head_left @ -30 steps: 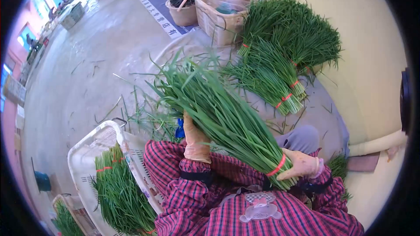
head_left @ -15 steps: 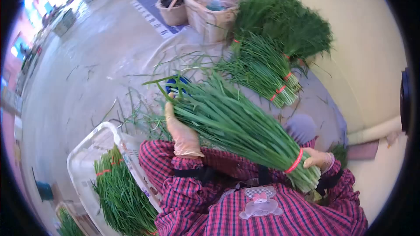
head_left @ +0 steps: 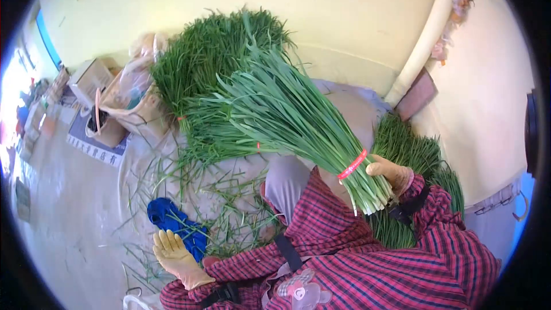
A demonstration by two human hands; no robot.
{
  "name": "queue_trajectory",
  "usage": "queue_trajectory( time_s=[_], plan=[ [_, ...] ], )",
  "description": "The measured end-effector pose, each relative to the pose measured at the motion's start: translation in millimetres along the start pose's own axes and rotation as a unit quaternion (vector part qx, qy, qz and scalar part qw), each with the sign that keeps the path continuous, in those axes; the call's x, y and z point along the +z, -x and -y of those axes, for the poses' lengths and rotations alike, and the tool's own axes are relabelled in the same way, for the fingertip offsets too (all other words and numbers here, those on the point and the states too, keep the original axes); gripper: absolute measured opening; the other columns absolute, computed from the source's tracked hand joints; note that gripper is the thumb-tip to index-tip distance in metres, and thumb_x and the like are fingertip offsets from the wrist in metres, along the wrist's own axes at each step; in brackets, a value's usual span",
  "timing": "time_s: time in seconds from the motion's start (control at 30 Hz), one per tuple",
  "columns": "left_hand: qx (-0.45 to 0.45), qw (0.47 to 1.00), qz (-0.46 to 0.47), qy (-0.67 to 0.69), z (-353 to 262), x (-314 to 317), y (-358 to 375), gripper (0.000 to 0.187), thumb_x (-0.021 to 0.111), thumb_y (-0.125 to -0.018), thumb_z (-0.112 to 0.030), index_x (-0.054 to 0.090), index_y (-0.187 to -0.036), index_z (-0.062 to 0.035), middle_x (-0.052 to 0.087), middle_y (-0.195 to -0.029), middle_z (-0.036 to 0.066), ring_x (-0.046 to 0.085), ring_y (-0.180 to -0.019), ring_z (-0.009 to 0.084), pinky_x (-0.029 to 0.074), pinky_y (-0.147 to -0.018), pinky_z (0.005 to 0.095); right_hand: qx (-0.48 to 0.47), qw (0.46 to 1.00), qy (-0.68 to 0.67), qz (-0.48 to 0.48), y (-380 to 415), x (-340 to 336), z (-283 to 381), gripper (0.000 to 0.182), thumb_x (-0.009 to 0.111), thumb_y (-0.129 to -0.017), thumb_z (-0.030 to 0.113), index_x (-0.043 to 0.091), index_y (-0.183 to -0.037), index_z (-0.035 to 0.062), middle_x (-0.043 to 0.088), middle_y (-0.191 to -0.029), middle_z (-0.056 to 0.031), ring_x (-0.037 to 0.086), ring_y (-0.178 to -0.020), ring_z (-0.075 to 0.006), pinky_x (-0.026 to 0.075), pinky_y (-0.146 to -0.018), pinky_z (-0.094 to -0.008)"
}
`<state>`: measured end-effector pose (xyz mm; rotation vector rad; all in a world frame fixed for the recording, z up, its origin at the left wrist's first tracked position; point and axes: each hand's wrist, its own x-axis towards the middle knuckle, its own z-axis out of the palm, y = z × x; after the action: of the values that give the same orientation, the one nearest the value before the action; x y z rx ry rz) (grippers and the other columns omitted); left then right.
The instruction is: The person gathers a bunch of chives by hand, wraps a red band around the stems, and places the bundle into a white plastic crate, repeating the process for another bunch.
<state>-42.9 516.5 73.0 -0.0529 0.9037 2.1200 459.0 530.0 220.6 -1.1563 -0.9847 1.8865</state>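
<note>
A large bunch of garlic chives point(head_left: 293, 109), bound near its pale cut ends by a red band point(head_left: 352, 165), is held up by my right hand point(head_left: 393, 175). My gloved fingers close around the stem end, and the leaves fan toward the upper left. Well apart from the bunch, my left hand point(head_left: 177, 258) is palm up with its gloved fingers extended and nothing in it. Beside it on the floor lies a blue item point(head_left: 178, 224) whose kind I cannot make out, with loose chive leaves point(head_left: 238, 206) scattered around.
A tall heap of chives point(head_left: 221, 51) stands against the yellow wall point(head_left: 344, 6), with banded bunches in front. More chives point(head_left: 410, 146) lie at my right. Farther left are a basket with plastic bags point(head_left: 140, 112) and a bucket point(head_left: 106, 129). A white crate's rim point(head_left: 138, 298) shows below.
My left hand has come off the leaves and moved away, opening out. The right hand still grips the stem end. The view has turned to the right.
</note>
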Motion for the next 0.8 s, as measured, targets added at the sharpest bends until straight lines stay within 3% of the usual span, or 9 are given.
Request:
queue_trajectory(
  time_s=[0.1, 0.23, 0.37, 0.43, 0.47, 0.57, 0.63, 0.7, 0.8],
  plan=[
    [0.017, 0.994, 0.06, -0.085, 6, 2, 6, 0.046, 0.052, -0.097, -0.037, 0.055, -0.132, -0.0079, 0.06, -0.116, 0.007, 0.06, -0.098, 0.0189, 0.05, -0.083, 0.0323, -0.022, 0.998, 0.034, -0.047, 7, -8, -7, 0.065, 0.071, -0.081, 0.032, 0.047, -0.133, 0.0019, 0.061, -0.115, -0.0071, 0.061, -0.099, -0.0165, 0.051, -0.086, -0.0318],
    [-0.029, 0.991, 0.09, -0.099, 12, 12, 13, 0.046, 0.052, -0.097, -0.037, 0.055, -0.132, -0.0077, 0.064, -0.109, 0.004, 0.062, -0.092, 0.0191, 0.051, -0.081, 0.0326, -0.031, 0.999, 0.009, -0.019, 11, -34, -25, 0.073, 0.073, -0.078, 0.035, 0.045, -0.136, 0.0014, 0.061, -0.116, -0.0075, 0.058, -0.103, -0.0166, 0.048, -0.089, -0.0317],
    [-0.041, 0.984, 0.096, -0.148, 12, 14, 14, 0.048, 0.051, -0.097, -0.039, 0.055, -0.131, -0.0054, 0.063, -0.114, 0.007, 0.062, -0.095, 0.0204, 0.051, -0.081, 0.0326, -0.034, 0.999, 0.017, -0.022, 9, -36, -23, 0.077, 0.074, -0.077, 0.033, 0.043, -0.138, -0.0003, 0.061, -0.118, -0.0083, 0.058, -0.103, -0.0168, 0.046, -0.092, -0.0319],
    [-0.158, 0.931, 0.234, -0.23, 15, 28, 30, 0.05, 0.047, -0.099, -0.04, 0.053, -0.131, -0.0026, 0.062, -0.119, 0.013, 0.063, -0.101, 0.0236, 0.052, -0.083, 0.0345, -0.008, 0.994, 0.081, -0.066, 19, -12, -2, 0.079, 0.074, -0.076, 0.031, 0.041, -0.14, -0.0017, 0.059, -0.122, -0.0096, 0.057, -0.107, -0.0172, 0.045, -0.094, -0.0321],
    [-0.21, 0.91, 0.26, -0.246, 20, 37, 40, 0.051, 0.045, -0.099, -0.041, 0.054, -0.13, -0.0012, 0.061, -0.122, 0.015, 0.062, -0.103, 0.0266, 0.051, -0.086, 0.0367, 0.002, 0.992, 0.108, -0.07, 20, -7, 4, 0.081, 0.075, -0.075, 0.03, 0.04, -0.141, -0.002, 0.056, -0.129, -0.0106, 0.053, -0.115, -0.0182, 0.041, -0.1, -0.0331],
    [-0.337, 0.857, 0.349, -0.173, 51, 72, 67, 0.057, 0.039, -0.101, -0.046, 0.051, -0.132, 0.0009, 0.058, -0.126, 0.021, 0.057, -0.116, 0.0341, 0.046, -0.095, 0.046, -0.028, 0.985, 0.17, 0.026, 14, 1, 17, 0.088, 0.08, -0.072, 0.027, 0.037, -0.143, -0.0019, 0.052, -0.137, -0.0104, 0.045, -0.127, -0.0188, 0.032, -0.109, -0.0342],
    [-0.393, 0.872, 0.286, -0.054, 66, 97, 79, 0.064, 0.034, -0.1, -0.052, 0.044, -0.139, -0.0021, 0.056, -0.129, 0.024, 0.049, -0.124, 0.038, 0.04, -0.102, 0.0526, -0.019, 0.963, 0.255, 0.082, 11, 7, 30, 0.09, 0.084, -0.07, 0.024, 0.037, -0.143, -0.0025, 0.053, -0.136, -0.0112, 0.046, -0.126, -0.0183, 0.033, -0.109, -0.0347],
    [-0.327, 0.905, 0.272, 0.011, 69, 117, 80, 0.06, 0.037, -0.1, -0.051, 0.045, -0.139, -0.0058, 0.056, -0.13, 0.021, 0.049, -0.125, 0.0364, 0.039, -0.103, 0.053, 0.0, 0.946, 0.297, 0.132, 7, 15, 42, 0.091, 0.085, -0.069, 0.024, 0.038, -0.142, -0.0026, 0.054, -0.135, -0.012, 0.047, -0.125, -0.0181, 0.034, -0.108, -0.0347],
    [-0.203, 0.927, 0.28, 0.147, 62, 114, 77, 0.053, 0.043, -0.098, -0.048, 0.047, -0.138, -0.013, 0.057, -0.131, 0.014, 0.048, -0.126, 0.0331, 0.037, -0.106, 0.0536, 0.084, 0.879, 0.423, 0.204, -3, 3, 39, 0.092, 0.087, -0.066, 0.028, 0.041, -0.14, -0.0029, 0.057, -0.132, -0.0135, 0.05, -0.122, -0.0183, 0.036, -0.106, -0.0348]
  ],
)
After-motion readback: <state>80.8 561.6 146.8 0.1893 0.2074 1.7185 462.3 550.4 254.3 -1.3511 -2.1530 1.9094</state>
